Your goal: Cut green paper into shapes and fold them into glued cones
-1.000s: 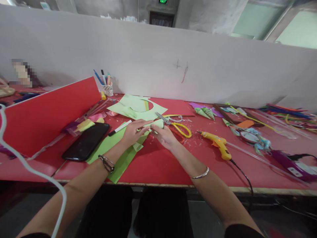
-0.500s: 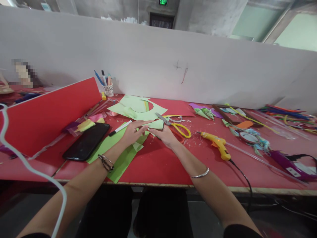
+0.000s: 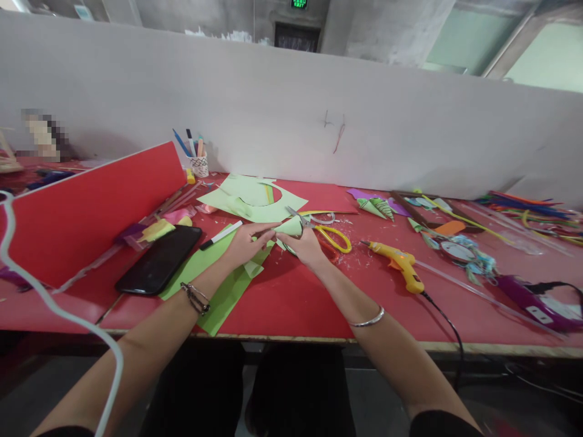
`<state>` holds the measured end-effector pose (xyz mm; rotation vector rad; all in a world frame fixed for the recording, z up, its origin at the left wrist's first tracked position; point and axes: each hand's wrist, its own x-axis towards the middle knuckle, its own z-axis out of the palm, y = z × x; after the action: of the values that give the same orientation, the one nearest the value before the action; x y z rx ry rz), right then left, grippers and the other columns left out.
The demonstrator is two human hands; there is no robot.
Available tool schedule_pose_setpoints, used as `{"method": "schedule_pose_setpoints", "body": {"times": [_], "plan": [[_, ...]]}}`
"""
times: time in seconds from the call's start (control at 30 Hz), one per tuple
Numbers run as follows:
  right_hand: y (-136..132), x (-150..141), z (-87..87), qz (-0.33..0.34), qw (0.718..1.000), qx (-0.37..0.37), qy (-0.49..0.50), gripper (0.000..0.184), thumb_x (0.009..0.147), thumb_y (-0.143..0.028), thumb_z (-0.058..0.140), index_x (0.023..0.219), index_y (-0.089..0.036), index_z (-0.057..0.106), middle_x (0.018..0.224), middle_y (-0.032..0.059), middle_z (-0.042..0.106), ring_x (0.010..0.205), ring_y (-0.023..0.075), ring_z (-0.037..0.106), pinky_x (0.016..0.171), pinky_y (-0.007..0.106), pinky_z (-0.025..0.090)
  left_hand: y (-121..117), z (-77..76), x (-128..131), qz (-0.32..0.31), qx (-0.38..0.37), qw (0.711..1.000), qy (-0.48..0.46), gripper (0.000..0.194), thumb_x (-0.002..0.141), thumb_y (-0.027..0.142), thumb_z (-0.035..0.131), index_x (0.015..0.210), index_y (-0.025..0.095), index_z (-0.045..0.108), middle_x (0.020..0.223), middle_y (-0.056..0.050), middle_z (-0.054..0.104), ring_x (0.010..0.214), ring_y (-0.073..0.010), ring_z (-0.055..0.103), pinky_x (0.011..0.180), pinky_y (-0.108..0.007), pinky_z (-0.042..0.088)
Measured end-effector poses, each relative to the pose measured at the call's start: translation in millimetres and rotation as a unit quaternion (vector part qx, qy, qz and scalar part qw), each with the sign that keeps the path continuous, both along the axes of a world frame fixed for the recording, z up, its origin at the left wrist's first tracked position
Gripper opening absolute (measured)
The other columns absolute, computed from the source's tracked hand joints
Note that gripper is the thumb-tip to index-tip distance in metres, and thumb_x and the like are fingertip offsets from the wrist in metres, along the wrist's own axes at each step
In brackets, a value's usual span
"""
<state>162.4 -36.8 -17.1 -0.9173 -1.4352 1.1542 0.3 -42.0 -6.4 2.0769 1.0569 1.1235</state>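
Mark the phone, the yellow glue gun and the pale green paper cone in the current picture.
Phone (image 3: 158,261): head view, middle of its dark screen.
Yellow glue gun (image 3: 392,255): head view, its body.
Pale green paper cone (image 3: 290,227): head view, its upper side.

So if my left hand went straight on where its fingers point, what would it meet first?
The pale green paper cone, which your left hand seems to touch; your right hand looks next, though depth is unclear.

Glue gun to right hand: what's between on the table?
Between the glue gun and right hand: the scissors' yellow handle and small pale scraps. Shows in the head view.
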Motion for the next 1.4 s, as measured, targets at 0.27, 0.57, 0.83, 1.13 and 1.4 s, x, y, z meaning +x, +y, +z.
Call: {"method": "schedule_pose_setpoints", "body": {"times": [0.27, 0.57, 0.83, 1.13, 1.4], "plan": [[-0.7, 2.2, -0.7, -0.027, 0.996, 0.03, -0.08, 0.031, 0.064, -0.036, 0.064, 0.086, -0.014, 0.059, 0.074, 0.0026, 0.06, 0.065, 0.0137, 0.056, 0.061, 0.027, 0.047, 1.9, -1.9, -1.0, 0.002, 0.0, 1.0, -0.001, 0.037, 0.082, 0.039, 0.045, 0.108, 0.017, 0.06, 0.073, -0.002, 0.066, 0.047, -0.0064, 0.05, 0.052, -0.018, 0.044], [-3.0, 2.3, -1.1, -0.058, 0.921, 0.245, -0.298, 0.015, 0.071, -0.026, 0.053, 0.079, -0.015, 0.059, 0.084, 0.0056, 0.057, 0.073, 0.0151, 0.053, 0.066, 0.027, 0.042, 10.9, -4.2, -8.9, 0.042, 0.186, 0.958, 0.216, 0.038, 0.076, 0.034, 0.056, 0.111, 0.019, 0.055, 0.099, -0.006, 0.064, 0.091, -0.0199, 0.057, 0.082, -0.032, 0.039], [-15.4, -2.3, 10.9, 0.015, 0.766, 0.374, -0.523, 0.018, 0.077, -0.019, 0.048, 0.09, -0.018, 0.061, 0.082, 0.0078, 0.058, 0.079, 0.0193, 0.05, 0.078, 0.033, 0.034, 6.8, -7.5, -5.3, 0.006, 0.116, 0.969, 0.218, 0.037, 0.07, 0.016, 0.054, 0.106, 0.02, 0.053, 0.097, -0.004, 0.063, 0.088, -0.0175, 0.058, 0.073, -0.025, 0.042], [-19.3, -3.5, 15.7, 0.0, 0.72, 0.43, -0.545, 0.018, 0.079, -0.021, 0.044, 0.084, -0.016, 0.061, 0.081, 0.0079, 0.056, 0.079, 0.0189, 0.048, 0.074, 0.032, 0.033, 2.7, -2.7, -5.0, 0.038, 0.089, 0.98, 0.175, 0.013, 0.066, 0.019, 0.058, 0.056, 0.015, 0.051, 0.052, 0.004, 0.051, 0.053, -0.0095, 0.046, 0.05, -0.02, 0.031], [-16.6, 0.6, 12.1, -0.024, 0.766, 0.408, -0.497, 0.014, 0.076, -0.02, 0.046, 0.075, -0.017, 0.059, 0.083, 0.0069, 0.05, 0.076, 0.0179, 0.044, 0.067, 0.03, 0.034, 7.5, -7.2, -6.4, -0.01, 0.068, 0.975, 0.21, 0.009, 0.066, 0.021, 0.058, 0.06, 0.015, 0.055, 0.052, 0.004, 0.053, 0.051, -0.0099, 0.046, 0.048, -0.02, 0.031]]}}
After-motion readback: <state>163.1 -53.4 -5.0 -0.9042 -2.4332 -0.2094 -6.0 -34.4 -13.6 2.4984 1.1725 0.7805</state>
